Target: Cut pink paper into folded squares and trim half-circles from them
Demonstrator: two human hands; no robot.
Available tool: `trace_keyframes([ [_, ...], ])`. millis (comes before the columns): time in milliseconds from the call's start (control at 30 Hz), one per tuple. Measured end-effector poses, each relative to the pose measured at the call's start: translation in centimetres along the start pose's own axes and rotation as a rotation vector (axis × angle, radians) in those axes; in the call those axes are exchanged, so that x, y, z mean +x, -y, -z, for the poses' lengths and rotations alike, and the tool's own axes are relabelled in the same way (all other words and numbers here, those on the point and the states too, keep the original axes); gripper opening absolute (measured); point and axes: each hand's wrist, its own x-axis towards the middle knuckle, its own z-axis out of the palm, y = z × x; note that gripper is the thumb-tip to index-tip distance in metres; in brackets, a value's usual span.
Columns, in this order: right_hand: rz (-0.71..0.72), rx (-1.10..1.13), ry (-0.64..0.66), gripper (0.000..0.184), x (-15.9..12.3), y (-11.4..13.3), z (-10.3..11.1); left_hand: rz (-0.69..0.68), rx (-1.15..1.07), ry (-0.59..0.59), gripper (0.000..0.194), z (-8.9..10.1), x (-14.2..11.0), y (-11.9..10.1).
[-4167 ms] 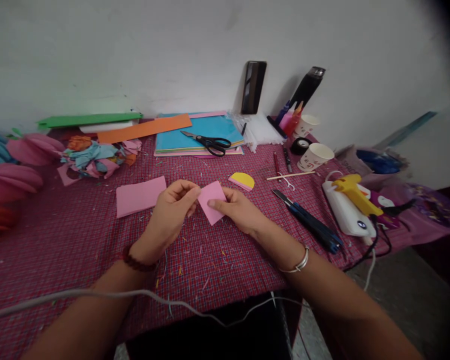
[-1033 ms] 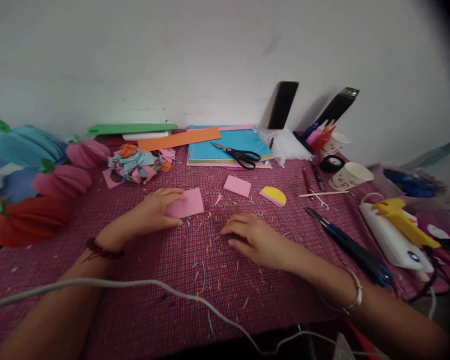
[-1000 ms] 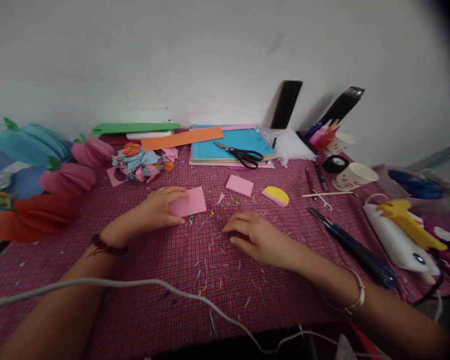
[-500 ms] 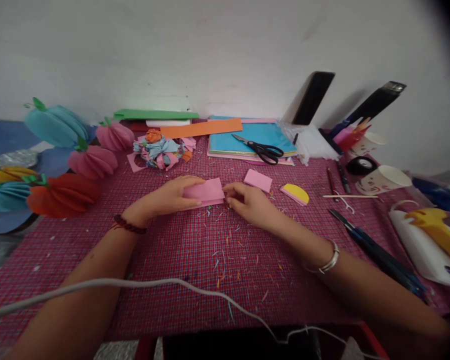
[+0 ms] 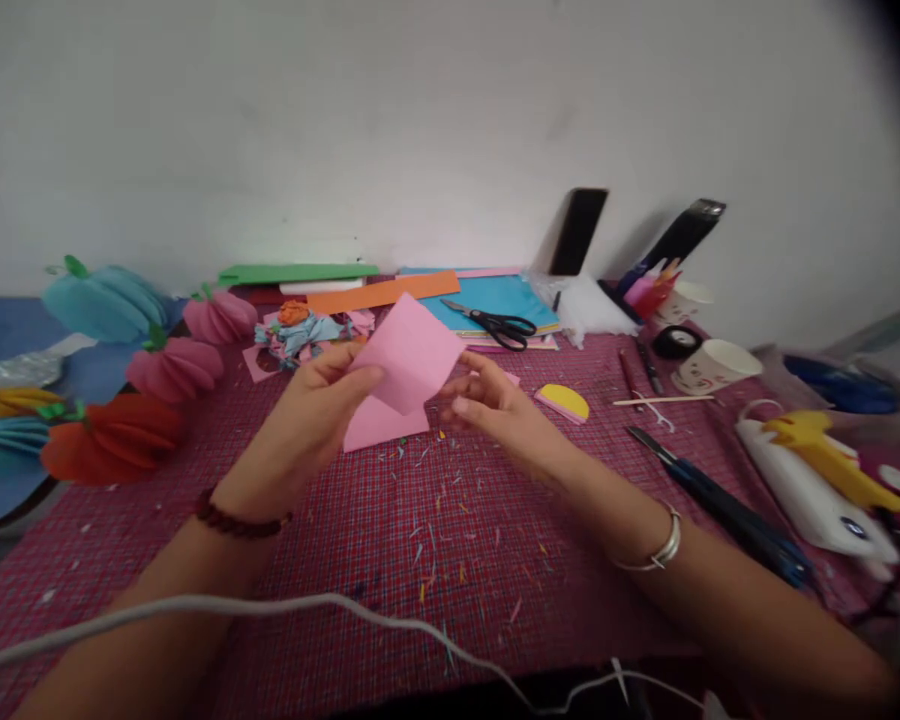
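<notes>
- Over the tabletop's (image 5: 330, 560) middle, my left hand (image 5: 307, 410) pinches a pink sheet (image 5: 412, 350).
- My right hand (image 5: 506, 415) curls loosely at the sheet's right corner; I cannot tell if it grips.
- Pink paper (image 5: 379, 428) lies beneath, on the tabletop.
- Scissors (image 5: 486, 319) lie near the far edge.

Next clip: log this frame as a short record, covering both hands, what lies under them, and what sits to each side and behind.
left hand: the left hand holds a pink sheet, thumb in front
right hand: the right hand is at the sheet's right edge; contact unclear
below: more pink paper on checked cloth
left side: paper pumpkins
right side: cutter, glue gun
behind: scissors on blue sheets; phone leaning on the wall
</notes>
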Motion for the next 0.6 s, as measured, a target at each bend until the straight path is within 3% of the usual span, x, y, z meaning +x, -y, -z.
trace_keyframes([
  [67,-0.074,0.129,0.051,0.043,-1.5,1.0,0.7,0.063,-0.034,0.056,0.010,-1.8,-0.7,0.0],
  [167,-0.183,0.214,0.049,0.028,-3.4,2.1,1.6,0.102,0.124,0.133,0.010,-3.9,-1.4,0.5],
  [267,-0.208,0.192,-0.028,0.027,-4.4,2.6,2.5,0.066,0.281,0.096,0.034,-5.3,-1.8,1.1],
  [333,-0.145,0.128,-0.115,0.022,-4.7,2.7,3.2,0.107,0.246,-0.011,0.049,-5.9,-2.0,1.6],
  [400,-0.028,0.029,-0.203,0.017,-4.7,2.7,3.9,0.253,0.085,-0.025,0.044,-6.5,-2.2,2.0],
  [500,0.188,-0.136,-0.293,0.014,-4.8,2.3,4.8,0.399,-0.147,0.151,0.032,-7.5,-2.7,2.7],
  [600,0.306,-0.236,-0.327,0.011,-5.1,1.7,5.0,0.323,-0.135,0.217,0.038,-8.6,-3.1,3.4],
])
